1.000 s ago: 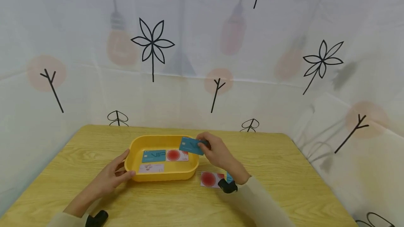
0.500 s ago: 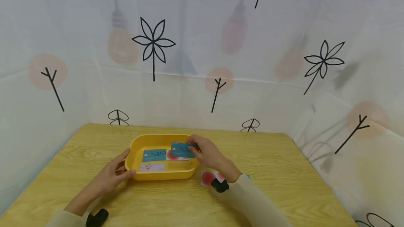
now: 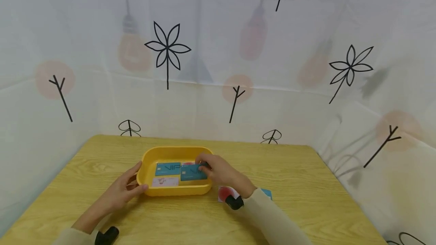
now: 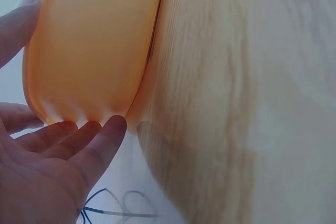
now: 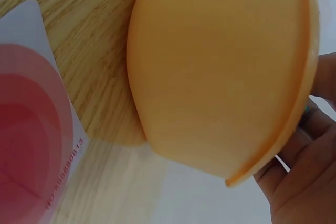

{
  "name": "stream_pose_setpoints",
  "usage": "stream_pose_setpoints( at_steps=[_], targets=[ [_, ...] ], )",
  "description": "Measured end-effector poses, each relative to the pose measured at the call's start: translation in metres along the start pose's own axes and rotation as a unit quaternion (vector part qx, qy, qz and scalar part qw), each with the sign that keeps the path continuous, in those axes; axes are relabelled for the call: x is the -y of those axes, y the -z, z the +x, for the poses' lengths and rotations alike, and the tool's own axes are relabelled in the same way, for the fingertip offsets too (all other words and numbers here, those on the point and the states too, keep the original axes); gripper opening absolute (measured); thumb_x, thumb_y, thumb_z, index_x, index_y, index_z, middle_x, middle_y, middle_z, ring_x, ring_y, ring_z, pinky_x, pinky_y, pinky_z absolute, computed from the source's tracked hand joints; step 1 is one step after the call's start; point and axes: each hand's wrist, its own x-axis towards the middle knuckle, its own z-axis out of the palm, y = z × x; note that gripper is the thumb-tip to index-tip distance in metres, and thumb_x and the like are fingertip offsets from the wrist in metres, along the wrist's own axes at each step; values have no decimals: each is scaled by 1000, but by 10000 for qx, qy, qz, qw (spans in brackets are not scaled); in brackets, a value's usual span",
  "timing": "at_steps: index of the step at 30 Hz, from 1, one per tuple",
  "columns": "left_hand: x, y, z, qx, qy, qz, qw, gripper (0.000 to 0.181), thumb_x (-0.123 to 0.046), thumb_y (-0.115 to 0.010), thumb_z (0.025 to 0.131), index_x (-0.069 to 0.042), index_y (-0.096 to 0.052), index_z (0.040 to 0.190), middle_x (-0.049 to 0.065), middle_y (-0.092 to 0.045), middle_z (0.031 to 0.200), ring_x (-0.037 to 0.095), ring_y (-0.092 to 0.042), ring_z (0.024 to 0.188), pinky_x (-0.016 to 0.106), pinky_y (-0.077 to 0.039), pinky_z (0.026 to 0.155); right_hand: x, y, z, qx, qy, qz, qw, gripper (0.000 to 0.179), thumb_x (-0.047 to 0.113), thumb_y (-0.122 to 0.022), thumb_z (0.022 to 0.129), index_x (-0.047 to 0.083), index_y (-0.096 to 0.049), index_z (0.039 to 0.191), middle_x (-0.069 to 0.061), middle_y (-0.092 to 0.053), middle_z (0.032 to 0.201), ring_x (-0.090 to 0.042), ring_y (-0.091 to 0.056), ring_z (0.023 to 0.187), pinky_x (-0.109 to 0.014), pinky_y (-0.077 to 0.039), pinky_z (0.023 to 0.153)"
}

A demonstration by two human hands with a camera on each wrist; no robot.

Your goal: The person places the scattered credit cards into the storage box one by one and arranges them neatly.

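Your right hand point(image 3: 221, 173) pinches a teal card point(image 3: 193, 172) low inside the yellow tray point(image 3: 143, 169).
Left hand's point(image 3: 124, 188) straight fingers point(image 4: 100, 140) brace its left wall; released askew, the card could ride up on the cards beneath.

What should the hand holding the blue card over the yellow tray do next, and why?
Probably let go of it. The right hand pinches the teal card low inside the yellow tray, over the cards already lying there, so it seems to be where it belongs. The left hand steadies the tray's end. More cards lie on the table beside the tray, so releasing frees the hand for them.
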Motion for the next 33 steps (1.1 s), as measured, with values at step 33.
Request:
stream_pose_setpoints(
  at_steps=[33],
  targets=[
    [-2,0,1,-15,67,51,10000,84,-24,-65,93,0,-12,152,30,-18,152,46,-41,128,33,-52,90,-10,-1,28,1173,-264,-772,9897,8,14,-60,95,19,-61,102,9,-58,91,-8,-52,76,-20,-48,70]
  ],
)
